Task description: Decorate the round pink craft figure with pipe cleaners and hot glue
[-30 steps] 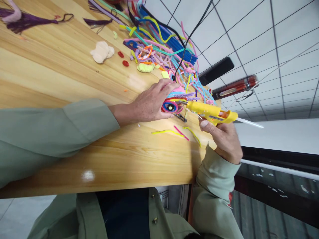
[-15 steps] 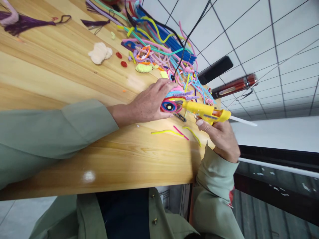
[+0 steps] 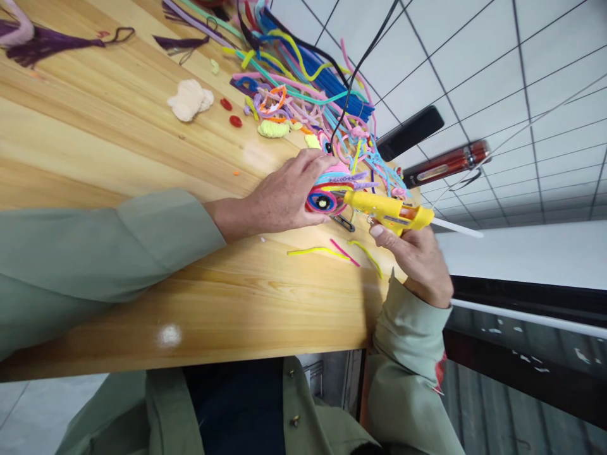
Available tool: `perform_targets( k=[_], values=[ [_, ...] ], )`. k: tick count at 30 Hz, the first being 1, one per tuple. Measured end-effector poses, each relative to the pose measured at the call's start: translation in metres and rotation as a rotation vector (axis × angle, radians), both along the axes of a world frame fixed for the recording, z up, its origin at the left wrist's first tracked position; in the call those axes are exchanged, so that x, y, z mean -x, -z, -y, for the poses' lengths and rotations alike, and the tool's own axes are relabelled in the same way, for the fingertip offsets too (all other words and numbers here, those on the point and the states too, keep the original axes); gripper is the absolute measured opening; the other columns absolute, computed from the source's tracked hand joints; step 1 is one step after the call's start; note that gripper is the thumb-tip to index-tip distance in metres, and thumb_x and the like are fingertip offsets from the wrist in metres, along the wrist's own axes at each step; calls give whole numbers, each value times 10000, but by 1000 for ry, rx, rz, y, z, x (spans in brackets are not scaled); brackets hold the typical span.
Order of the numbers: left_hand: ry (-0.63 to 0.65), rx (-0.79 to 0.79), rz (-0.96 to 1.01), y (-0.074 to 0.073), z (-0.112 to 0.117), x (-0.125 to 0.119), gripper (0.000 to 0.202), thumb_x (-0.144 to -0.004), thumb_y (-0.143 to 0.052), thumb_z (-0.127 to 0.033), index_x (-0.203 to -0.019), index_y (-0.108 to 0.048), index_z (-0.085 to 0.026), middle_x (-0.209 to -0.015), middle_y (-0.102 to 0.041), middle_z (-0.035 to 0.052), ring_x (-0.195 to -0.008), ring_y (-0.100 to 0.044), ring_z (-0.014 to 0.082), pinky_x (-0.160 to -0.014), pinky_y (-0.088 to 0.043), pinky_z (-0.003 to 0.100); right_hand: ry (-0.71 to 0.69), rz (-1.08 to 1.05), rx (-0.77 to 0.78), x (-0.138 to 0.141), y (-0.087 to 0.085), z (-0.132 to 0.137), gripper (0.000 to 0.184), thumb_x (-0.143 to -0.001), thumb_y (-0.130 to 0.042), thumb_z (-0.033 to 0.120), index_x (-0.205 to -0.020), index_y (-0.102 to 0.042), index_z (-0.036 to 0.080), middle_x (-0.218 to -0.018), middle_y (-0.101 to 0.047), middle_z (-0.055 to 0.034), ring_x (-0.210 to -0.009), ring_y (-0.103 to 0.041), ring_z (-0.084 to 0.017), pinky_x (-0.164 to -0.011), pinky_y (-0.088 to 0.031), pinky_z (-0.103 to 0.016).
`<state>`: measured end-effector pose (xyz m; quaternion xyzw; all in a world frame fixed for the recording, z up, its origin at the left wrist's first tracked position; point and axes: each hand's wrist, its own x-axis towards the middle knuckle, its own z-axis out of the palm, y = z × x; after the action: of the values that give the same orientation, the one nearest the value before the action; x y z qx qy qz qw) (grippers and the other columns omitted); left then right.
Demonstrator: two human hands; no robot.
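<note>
My left hand (image 3: 289,193) is closed around a colourful pipe-cleaner figure (image 3: 339,179), which has a round black-centred eye ringed in blue and red and a second eye at its far side. The palm and fingers hide part of it. In my right hand (image 3: 420,259) is a yellow glue gun (image 3: 389,208), gripped by its handle, with a white glue stick (image 3: 458,227) poking from its rear. The gun's nozzle is at the figure's edge by the near eye; whether they touch I cannot tell. Short yellow and pink pipe-cleaner pieces (image 3: 317,251) lie nearer me.
Behind the figure is a heap of pipe cleaners (image 3: 303,104). A black phone (image 3: 411,133) and a red-brown cylinder (image 3: 446,165) lie to the right. Pale clay (image 3: 190,100), red ovals (image 3: 236,121) and purple tassels (image 3: 57,44) are on the wooden table (image 3: 213,297).
My right hand and the glue gun have shifted slightly left, with the nozzle a little further toward the figure. My left hand and the figure stay almost still.
</note>
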<state>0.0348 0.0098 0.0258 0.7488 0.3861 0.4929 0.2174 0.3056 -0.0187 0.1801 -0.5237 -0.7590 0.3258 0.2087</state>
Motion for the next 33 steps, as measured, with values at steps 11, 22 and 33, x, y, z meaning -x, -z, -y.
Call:
perform_targets(
  k=[11,22,33],
  values=[
    [-4,11,4,-1,1,-1,954,-952,-1027,-436,-1772,-564,-285,-1773,-632,201,-1732,-574,472,-1466,-481,736,27,-48,-18,-2,3,0,481,-927,-1045,629,-770,-744,289,-780,-734,3,-900,-806,-294,-1137,-729,-579],
    [-15,-24,-15,8,-3,1,984,-921,-1019,-404,-1775,-545,-293,-1792,-621,190,-1722,-583,455,-1457,-502,722,71,-362,-23,-25,-9,7,485,-864,-989,730,-961,-794,297,-782,-714,-15,-623,-578,-206,-562,-484,-381],
    [32,-106,-4,12,-5,16,908,-1003,-907,-608,-1751,-475,-327,-1730,-632,148,-1649,-603,464,-1400,-541,788,285,-523,-103,-61,20,7,595,-808,-977,838,-1046,-777,330,-959,-823,-29,-611,-606,-197,-578,-507,-391]
  ],
)
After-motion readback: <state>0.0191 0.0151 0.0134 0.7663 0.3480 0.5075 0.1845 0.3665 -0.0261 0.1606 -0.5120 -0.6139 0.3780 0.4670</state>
